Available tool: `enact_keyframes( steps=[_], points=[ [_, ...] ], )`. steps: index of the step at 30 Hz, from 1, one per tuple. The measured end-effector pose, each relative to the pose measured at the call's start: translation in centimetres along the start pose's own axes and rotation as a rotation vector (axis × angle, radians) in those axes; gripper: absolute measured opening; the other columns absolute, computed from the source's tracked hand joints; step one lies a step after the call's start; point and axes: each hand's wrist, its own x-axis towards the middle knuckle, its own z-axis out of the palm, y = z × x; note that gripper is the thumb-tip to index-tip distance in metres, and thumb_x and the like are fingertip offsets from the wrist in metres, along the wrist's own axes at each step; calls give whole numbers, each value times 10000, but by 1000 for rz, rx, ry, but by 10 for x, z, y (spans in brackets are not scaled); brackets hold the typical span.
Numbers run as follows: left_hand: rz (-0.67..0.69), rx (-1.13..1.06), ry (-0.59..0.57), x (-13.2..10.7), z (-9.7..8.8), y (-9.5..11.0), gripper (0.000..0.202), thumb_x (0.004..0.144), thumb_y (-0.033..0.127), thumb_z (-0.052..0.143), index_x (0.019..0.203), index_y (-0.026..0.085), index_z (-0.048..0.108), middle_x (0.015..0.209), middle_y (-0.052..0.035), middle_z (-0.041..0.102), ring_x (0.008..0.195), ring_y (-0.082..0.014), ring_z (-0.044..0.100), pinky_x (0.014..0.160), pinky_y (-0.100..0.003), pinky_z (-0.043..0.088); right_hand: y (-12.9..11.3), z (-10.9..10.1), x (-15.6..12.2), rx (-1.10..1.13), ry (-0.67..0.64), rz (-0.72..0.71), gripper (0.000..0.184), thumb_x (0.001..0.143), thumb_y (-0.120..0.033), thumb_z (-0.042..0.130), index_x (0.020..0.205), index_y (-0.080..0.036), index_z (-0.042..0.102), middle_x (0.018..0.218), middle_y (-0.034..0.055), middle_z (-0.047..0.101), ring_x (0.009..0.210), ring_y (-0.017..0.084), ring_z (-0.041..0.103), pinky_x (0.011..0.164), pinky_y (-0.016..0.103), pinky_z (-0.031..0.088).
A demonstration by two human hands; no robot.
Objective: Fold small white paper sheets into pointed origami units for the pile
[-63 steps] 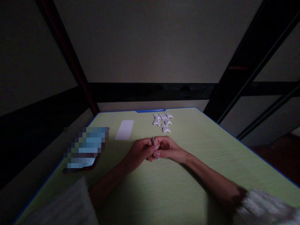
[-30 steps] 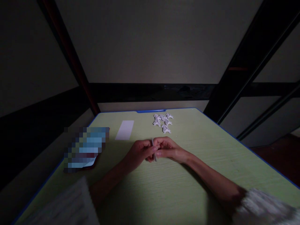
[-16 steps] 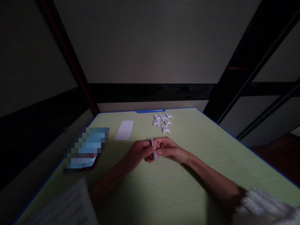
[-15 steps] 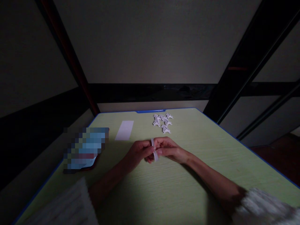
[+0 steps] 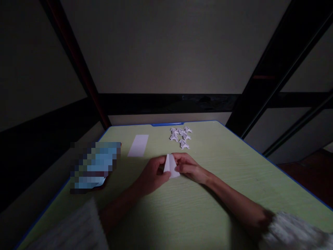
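Between my two hands is a small piece of folded white paper (image 5: pixel 173 169), narrow at its far end and wider near me, with a crease down its length. My left hand (image 5: pixel 154 173) pinches its left side, the thumb lying on the near left part. On the other side my right hand (image 5: pixel 191 167) grips the right edge, thumb on top and fingers behind. Both hands are just above the table, and some fingers are hidden behind the paper. Beyond them sits a cluster of several folded white paper frogs (image 5: pixel 184 144).
A flat white paper strip (image 5: pixel 138 145) lies left of the frogs. Farther left is a phone-like device (image 5: pixel 97 166) with a blurred screen. The pale green table (image 5: pixel 166 215) has a blue rim, with a wall panel (image 5: pixel 166 48) behind it.
The folded paper was seen nearly edge-on as a thin, closed strip. Now it is opened out, its broad creased face turned toward me. My left thumb has shifted slightly downward.
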Motion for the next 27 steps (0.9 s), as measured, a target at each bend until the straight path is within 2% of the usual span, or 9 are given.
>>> enact_keyframes(
  steps=[4, 9, 13, 16, 20, 23, 27],
  points=[
    [19, 55, 13, -1, 2, 1, 248, 563, 124, 500, 792, 108, 593, 641, -11, 551, 550, -110, 482, 470, -198, 395, 0, 1, 1, -40, 34, 19, 98, 581, -132, 565, 676, -109, 556, 581, -20, 539, 509, 71, 447, 490, 188, 328],
    [-5, 38, 73, 1, 3, 3, 159, 594, 177, 513, 724, 118, 583, 610, 2, 534, 524, -106, 483, 449, -202, 395, -3, 5, 4, -130, 139, 15, 128, 637, -225, 600, 660, -101, 577, 560, -14, 541, 484, 65, 449, 469, 194, 333],
    [31, 89, 270, 7, 0, 1, 56, 622, 193, 517, 623, 140, 530, 619, 13, 519, 533, -97, 490, 430, -181, 402, -2, 5, 6, -137, 325, -65, 154, 595, -246, 652, 623, -112, 581, 535, -27, 538, 474, 63, 451, 479, 202, 339],
    [22, 82, 483, 11, -6, -2, 139, 643, 242, 529, 558, 147, 472, 525, 40, 484, 474, -84, 484, 438, -182, 415, -1, 3, 6, -128, 422, -68, 137, 577, -225, 664, 617, -114, 594, 541, -22, 555, 484, 71, 464, 496, 216, 351],
    [-34, -63, 687, 14, -15, -6, 183, 648, 319, 539, 621, 147, 481, 536, 35, 510, 501, -104, 521, 467, -207, 455, -1, 2, 6, -133, 455, -30, 145, 563, -226, 670, 606, -106, 601, 553, -7, 573, 494, 79, 473, 500, 225, 352],
    [-42, -137, 761, 14, -18, -8, 171, 638, 315, 548, 626, 155, 488, 520, 46, 490, 515, -105, 521, 476, -206, 461, -2, 2, 6, -186, 447, -5, 184, 536, -253, 685, 541, -108, 572, 474, -29, 521, 441, 63, 416, 446, 209, 298],
    [-7, -181, 860, 15, -17, -7, 166, 629, 310, 552, 601, 157, 495, 486, 57, 480, 451, -93, 499, 416, -188, 420, -4, 4, 6, -296, 389, 34, 230, 533, -279, 679, 478, -110, 533, 425, -54, 425, 408, 43, 326, 409, 199, 213]
  ],
)
